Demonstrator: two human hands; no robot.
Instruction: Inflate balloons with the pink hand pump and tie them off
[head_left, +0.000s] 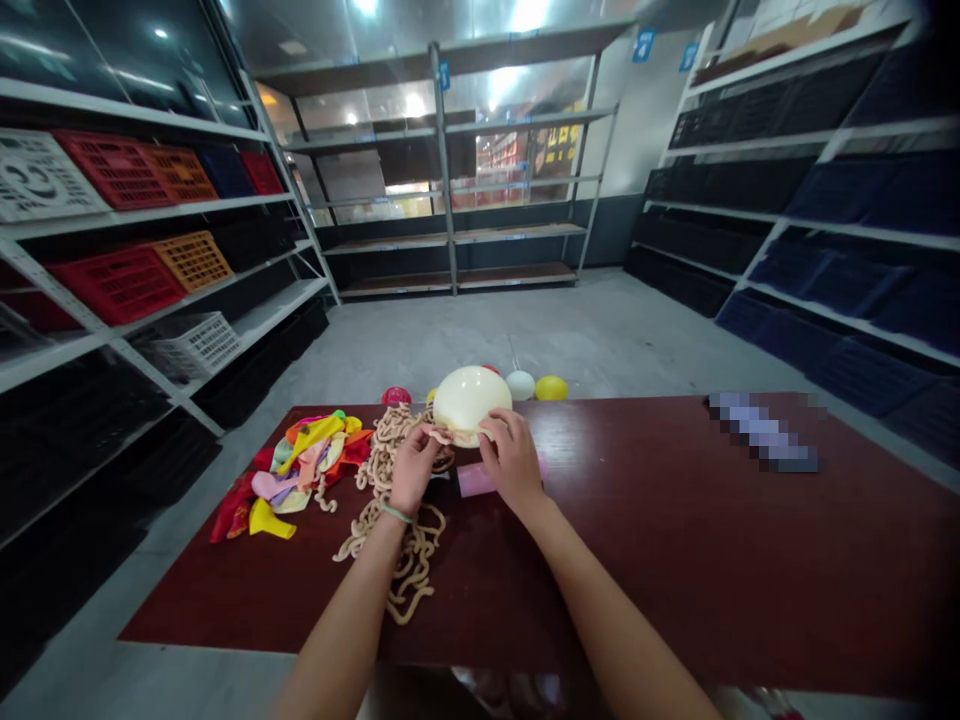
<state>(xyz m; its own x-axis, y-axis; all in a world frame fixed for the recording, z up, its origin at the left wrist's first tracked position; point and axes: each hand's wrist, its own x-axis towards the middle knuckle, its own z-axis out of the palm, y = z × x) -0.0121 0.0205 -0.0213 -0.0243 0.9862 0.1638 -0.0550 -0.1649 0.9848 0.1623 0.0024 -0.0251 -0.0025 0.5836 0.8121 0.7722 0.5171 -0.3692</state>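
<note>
A cream inflated balloon (470, 398) rests on the dark red table (675, 540) in front of me. My left hand (411, 465) pinches the balloon's neck at its lower left, fingers closed. My right hand (512, 458) grips the same neck from the right, fingers closed on it. Under my left wrist lies a tangle of beige curly cord (397, 545). A pink block (475, 480) sits on the table beneath my right hand.
A heap of flat coloured balloons (296, 470) lies at the table's left. Inflated red (396, 396), white (520, 385) and yellow (551, 388) balloons sit beyond the table's far edge. Shelving with crates (120, 280) lines the left, more racks stand right and behind.
</note>
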